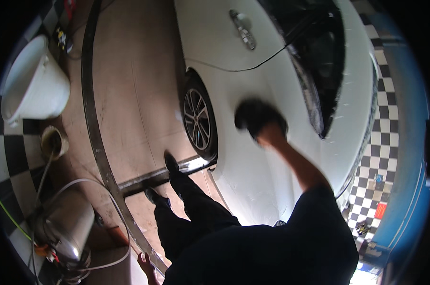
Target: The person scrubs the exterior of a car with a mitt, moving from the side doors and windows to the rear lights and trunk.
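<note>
My right hand (270,135) reaches out over the rear side of a white car (243,171). It is at a dark, motion-blurred pad or cloth (259,115), which covers most of the fingers and lies against the body panel above the wheel (197,117). Low in the picture, my left hand (144,262) hangs beside my body with its fingers apart and nothing in it. A chrome door handle (243,30) and the dark rear window (318,64) are farther along the car.
To the left stand a white bucket (40,82), a small round container (54,142) and a metal tank (68,224) with hoses. Dark metal floor rails (93,107) run beside and across my feet. A checkered wall (382,142) is beyond the car.
</note>
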`<state>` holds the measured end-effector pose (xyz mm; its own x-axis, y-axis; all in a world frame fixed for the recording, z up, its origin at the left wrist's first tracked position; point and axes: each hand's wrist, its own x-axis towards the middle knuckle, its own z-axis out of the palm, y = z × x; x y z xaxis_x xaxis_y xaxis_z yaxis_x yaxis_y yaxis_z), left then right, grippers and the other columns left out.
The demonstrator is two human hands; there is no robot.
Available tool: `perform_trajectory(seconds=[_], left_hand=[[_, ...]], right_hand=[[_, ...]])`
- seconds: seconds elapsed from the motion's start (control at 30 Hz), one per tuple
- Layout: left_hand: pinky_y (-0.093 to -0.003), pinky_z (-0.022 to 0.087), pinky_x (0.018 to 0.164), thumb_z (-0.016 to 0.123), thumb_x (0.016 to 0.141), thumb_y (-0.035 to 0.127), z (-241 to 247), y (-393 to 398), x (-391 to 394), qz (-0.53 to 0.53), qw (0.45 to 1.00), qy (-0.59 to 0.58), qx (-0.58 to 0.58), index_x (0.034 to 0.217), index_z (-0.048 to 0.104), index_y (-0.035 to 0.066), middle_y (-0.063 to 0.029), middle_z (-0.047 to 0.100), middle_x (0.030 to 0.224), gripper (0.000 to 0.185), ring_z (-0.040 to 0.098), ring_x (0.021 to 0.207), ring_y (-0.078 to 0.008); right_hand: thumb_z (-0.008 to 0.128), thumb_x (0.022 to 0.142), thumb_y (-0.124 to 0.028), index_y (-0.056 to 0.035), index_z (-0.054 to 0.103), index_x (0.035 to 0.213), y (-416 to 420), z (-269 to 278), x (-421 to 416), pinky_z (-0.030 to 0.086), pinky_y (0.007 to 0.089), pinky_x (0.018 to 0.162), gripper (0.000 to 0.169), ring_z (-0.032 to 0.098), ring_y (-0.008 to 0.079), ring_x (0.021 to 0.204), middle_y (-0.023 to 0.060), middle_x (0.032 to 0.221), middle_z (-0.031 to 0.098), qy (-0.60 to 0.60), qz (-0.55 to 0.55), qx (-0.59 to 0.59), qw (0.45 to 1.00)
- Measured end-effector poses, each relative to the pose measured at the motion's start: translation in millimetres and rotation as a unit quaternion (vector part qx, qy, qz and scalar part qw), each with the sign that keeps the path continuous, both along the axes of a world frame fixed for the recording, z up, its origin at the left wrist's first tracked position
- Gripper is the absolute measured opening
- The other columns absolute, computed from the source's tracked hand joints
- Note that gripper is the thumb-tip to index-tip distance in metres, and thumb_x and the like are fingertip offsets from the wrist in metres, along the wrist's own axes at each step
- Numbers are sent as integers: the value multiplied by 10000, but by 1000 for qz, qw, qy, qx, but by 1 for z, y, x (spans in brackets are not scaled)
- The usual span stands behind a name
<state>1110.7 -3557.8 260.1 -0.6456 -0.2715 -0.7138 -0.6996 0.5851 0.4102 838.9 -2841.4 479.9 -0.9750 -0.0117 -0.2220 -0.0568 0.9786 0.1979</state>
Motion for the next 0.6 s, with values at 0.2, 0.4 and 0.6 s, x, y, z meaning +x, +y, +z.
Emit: perform_trajectory(seconds=[0.2, 0.4, 0.6], left_hand=[[-418, 385, 1038, 624, 948, 344, 7, -34, -88, 59, 977, 204, 0, 1261, 517, -36, -206, 519, 1269, 504, 501, 1164, -327], [-423, 367, 1057, 611, 956, 349, 25, 77, -261, -122, 975, 166, 79, 1266, 518, -25, -200, 518, 1277, 495, 490, 1195, -324], [-417, 377, 1045, 609, 955, 330, 88, 162, -409, -278, 937, 201, 68, 1240, 526, -39, -208, 515, 1299, 473, 481, 1222, -335]], right_hand=[[591, 751, -39, -187, 659, 794, -84, 32, 133, 505, 407, 872, 169, 605, 272, 1026, 27, 1012, 661, 161, -29, -205, 965], [563, 828, -134, -149, 657, 938, 21, 77, 8, 473, 441, 888, 145, 585, 318, 1024, 139, 1049, 630, 260, -213, 60, 940], [504, 928, -175, -65, 623, 1018, 144, 13, -142, 477, 399, 919, 185, 596, 307, 1080, 155, 1103, 635, 371, -140, 61, 916]])
